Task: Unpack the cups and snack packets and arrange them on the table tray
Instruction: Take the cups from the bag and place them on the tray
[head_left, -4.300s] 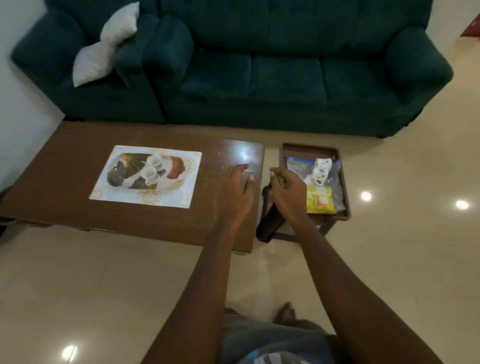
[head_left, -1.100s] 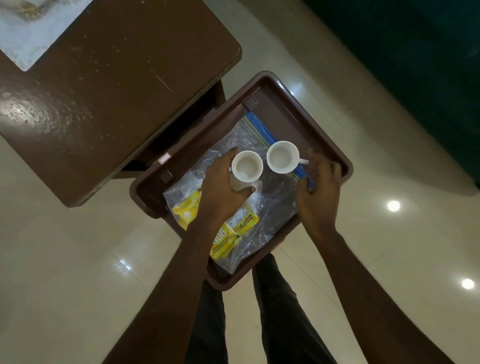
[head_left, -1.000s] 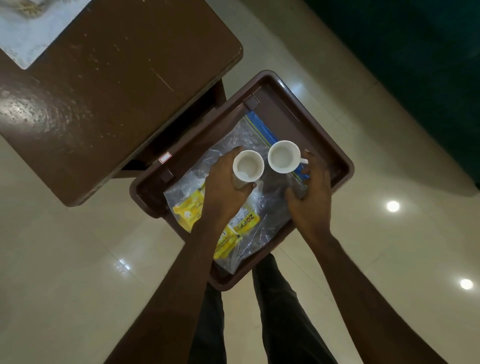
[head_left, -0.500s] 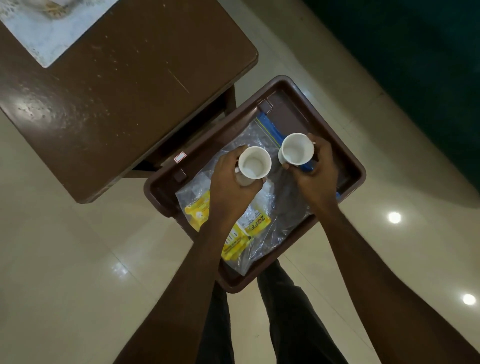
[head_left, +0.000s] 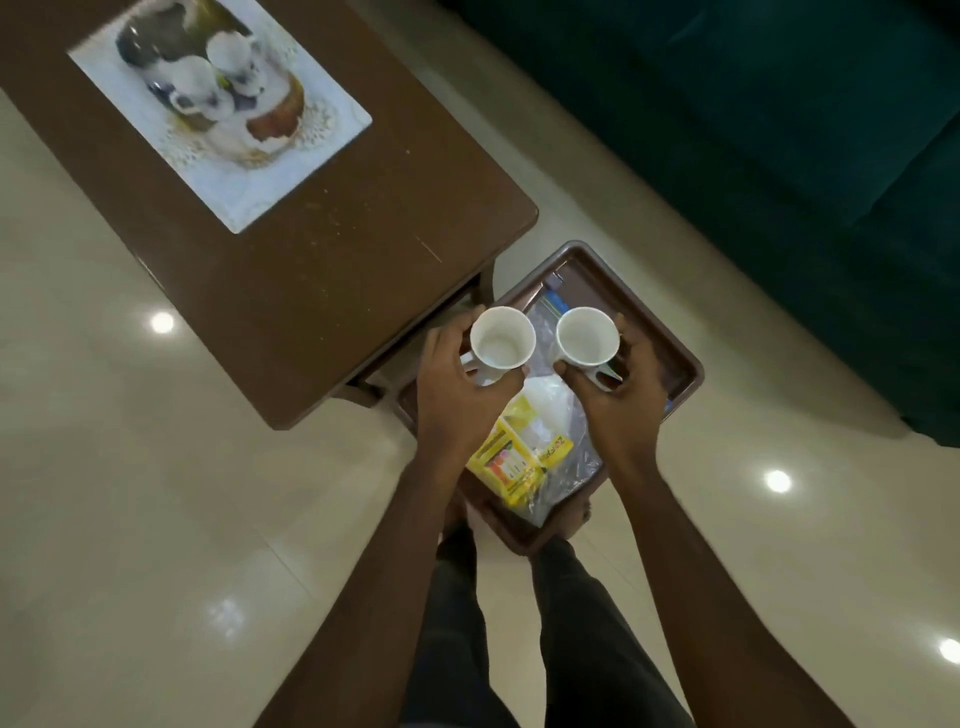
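My left hand (head_left: 457, 395) grips one white cup (head_left: 502, 338), upright, mouth up. My right hand (head_left: 621, 400) grips a second white cup (head_left: 587, 336) by its side, handle toward my palm. Both cups hang above a small brown stool tray (head_left: 670, 353). On that tray lies a clear zip bag (head_left: 558, 447) holding yellow snack packets (head_left: 514, 460). Far left on the brown table (head_left: 322, 249) sits the white patterned table tray (head_left: 306, 135), with two white cups (head_left: 213, 78) on it, blurred.
A dark green sofa (head_left: 779, 130) fills the upper right, close behind the stool tray. The floor (head_left: 156, 519) is glossy beige tile with light reflections. My legs (head_left: 519, 623) stand just below the stool tray.
Both hands closed on the two cups and lifted them off the zip bag. The view swung so the table tray with its cups came into sight.
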